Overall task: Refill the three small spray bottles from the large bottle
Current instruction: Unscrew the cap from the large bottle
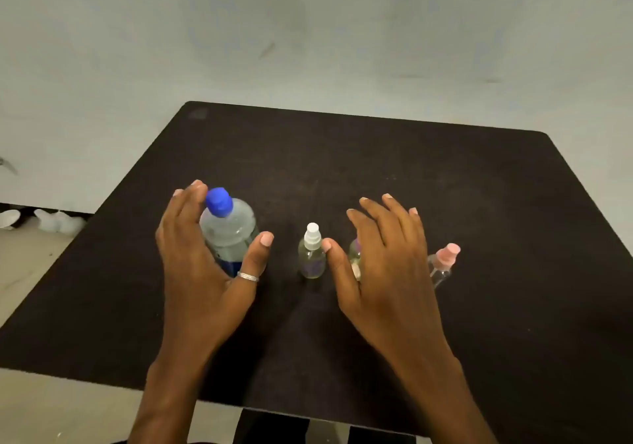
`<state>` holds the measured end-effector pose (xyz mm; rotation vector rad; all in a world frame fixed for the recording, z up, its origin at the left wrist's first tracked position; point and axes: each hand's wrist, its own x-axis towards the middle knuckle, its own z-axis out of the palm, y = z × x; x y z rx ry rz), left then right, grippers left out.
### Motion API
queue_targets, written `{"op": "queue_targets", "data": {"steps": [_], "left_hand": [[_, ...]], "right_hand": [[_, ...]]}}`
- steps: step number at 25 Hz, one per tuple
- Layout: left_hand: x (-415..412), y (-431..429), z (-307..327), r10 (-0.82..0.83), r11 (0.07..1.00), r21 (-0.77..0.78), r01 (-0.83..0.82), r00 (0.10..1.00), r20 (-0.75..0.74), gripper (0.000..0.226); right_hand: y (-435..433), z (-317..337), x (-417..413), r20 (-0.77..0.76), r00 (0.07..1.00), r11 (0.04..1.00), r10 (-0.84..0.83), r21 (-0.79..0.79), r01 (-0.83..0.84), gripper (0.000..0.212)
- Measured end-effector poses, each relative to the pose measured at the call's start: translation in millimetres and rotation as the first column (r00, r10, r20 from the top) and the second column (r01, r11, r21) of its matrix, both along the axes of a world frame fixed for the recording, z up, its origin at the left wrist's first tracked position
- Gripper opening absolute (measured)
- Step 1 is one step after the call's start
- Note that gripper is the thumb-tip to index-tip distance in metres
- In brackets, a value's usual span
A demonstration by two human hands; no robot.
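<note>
Your left hand (202, 268) was spread wide, the large bottle (229, 231) standing between thumb and fingers; whether they touched it, you could not tell. Your right hand (380, 265) hovered splayed, covering the middle spray bottle (356, 253); the white-capped bottle (311, 255) stood just beside its thumb, the pink-capped bottle (443, 262) beyond its little finger.

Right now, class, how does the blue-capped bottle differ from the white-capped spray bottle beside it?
The blue-capped bottle is far taller and wider than the white-capped spray bottle. The first has a screw cap, the second a pump nozzle. The open left hand is around the first; the second stands untouched. Both are clear, upright and capped.
</note>
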<state>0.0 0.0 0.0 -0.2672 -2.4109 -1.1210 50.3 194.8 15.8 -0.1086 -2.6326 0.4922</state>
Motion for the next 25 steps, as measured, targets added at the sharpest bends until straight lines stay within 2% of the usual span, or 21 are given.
{"op": "queue_targets", "data": {"steps": [2,7,11,16,19,22,25], "left_hand": [[7,-4,-7,0.022,0.984,0.174,-0.039,0.995,0.098,0.093],[4,-12,-25,-0.116,0.952,0.304,0.044,0.967,0.225,0.105],[-6,-11,-20,-0.174,0.938,0.332,0.098,0.963,0.208,0.104],[-13,-13,-8,-0.191,0.933,0.335,0.134,0.971,0.143,0.089],[-18,-17,-10,-0.203,0.929,0.337,0.152,0.972,0.122,0.076],[-17,-19,-15,-0.229,0.911,0.372,0.176,0.968,0.104,0.062],[-16,-21,-15,-0.220,0.903,0.394,0.173,0.972,0.079,0.060]], "right_hand": [[-8,-3,6,-0.097,0.995,0.999,0.032,0.009,-0.031,0.046],[-22,-7,28,-0.104,0.993,0.998,0.058,-0.006,-0.059,0.051],[-25,5,36,-0.103,0.993,0.998,0.062,-0.002,-0.063,0.050],[-33,31,28,-0.064,0.992,0.993,0.107,-0.042,-0.110,0.047],[-48,53,6,-0.055,0.983,0.983,0.176,-0.052,-0.179,0.046],[-66,78,-25,0.015,0.964,0.963,0.266,-0.048,-0.265,0.046],[-84,95,-52,0.060,0.940,0.940,0.337,0.032,-0.339,0.042]]}}
